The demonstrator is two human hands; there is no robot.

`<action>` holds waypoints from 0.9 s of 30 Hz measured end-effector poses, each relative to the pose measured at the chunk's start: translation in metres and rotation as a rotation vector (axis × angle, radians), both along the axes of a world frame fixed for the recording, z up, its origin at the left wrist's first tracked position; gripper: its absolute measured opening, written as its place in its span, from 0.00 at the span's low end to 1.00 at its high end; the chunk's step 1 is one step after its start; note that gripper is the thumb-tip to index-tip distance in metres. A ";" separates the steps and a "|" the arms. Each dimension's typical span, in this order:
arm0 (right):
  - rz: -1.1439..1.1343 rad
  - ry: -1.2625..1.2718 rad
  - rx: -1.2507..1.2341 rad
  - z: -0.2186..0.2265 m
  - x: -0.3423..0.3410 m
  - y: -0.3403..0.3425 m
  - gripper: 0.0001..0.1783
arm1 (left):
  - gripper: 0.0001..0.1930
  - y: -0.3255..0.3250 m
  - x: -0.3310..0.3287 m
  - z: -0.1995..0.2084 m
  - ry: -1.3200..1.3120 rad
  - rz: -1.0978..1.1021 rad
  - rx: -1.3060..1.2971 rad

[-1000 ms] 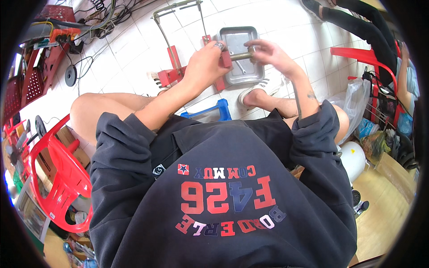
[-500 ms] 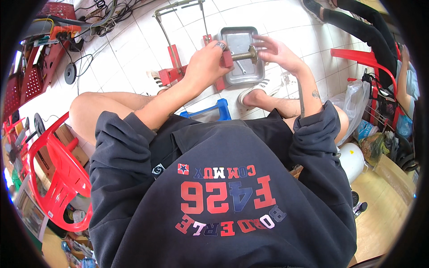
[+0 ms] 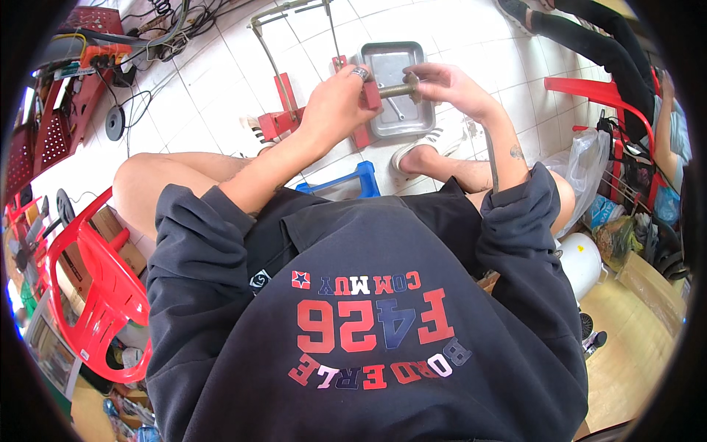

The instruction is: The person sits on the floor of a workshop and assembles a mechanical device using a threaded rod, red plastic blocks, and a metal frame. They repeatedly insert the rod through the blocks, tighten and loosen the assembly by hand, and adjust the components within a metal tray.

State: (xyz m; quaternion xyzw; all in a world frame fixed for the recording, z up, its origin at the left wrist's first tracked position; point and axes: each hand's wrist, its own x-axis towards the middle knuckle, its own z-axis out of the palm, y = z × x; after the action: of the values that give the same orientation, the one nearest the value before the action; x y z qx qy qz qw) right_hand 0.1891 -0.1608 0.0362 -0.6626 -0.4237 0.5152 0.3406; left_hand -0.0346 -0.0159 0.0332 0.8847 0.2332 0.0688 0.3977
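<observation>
My left hand (image 3: 333,104), a ring on one finger, is closed around a red metal frame (image 3: 275,125) with long thin metal bars. A thick brass-coloured threaded screw (image 3: 395,90) sticks out of the frame's red block (image 3: 370,96) toward the right. At the screw's far end, my right hand (image 3: 458,90) has its fingers bent round the end piece, which they partly hide. Under the screw, a grey tray (image 3: 406,132) stands on the floor with a slim metal tool (image 3: 396,108) in it.
A low blue stool (image 3: 346,186) stands between my legs. Red plastic chairs (image 3: 99,295) flank me, and cables (image 3: 184,33) lie at the back left. On the right are a clear plastic bag (image 3: 585,169), a white tank (image 3: 578,265) and another person's legs (image 3: 582,51).
My right hand's fingers, spread beside the screw's end before, have closed in on it. The left hand keeps its grip on the red frame, almost unmoved.
</observation>
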 end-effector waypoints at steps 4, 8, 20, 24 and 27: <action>-0.138 0.080 -0.474 -0.006 0.000 0.011 0.39 | 0.26 0.002 0.001 0.000 0.034 -0.035 0.000; -0.141 0.049 -0.450 -0.011 0.003 0.005 0.43 | 0.22 0.001 0.001 0.002 0.011 -0.005 -0.017; -0.174 0.085 -0.422 -0.003 0.004 0.006 0.43 | 0.28 0.004 0.000 0.000 0.071 -0.048 -0.013; -0.068 0.107 -0.134 0.002 -0.008 -0.002 0.39 | 0.28 0.003 0.000 -0.003 0.048 -0.042 -0.026; 0.067 0.082 -0.513 -0.007 0.001 0.012 0.40 | 0.27 0.003 0.001 -0.002 0.043 -0.051 -0.013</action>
State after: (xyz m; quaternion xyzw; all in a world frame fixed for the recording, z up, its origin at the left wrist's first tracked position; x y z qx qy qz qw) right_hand 0.1902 -0.1485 0.0297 -0.6914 -0.2867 0.6433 0.1611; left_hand -0.0337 -0.0131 0.0310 0.8891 0.2195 0.0382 0.3999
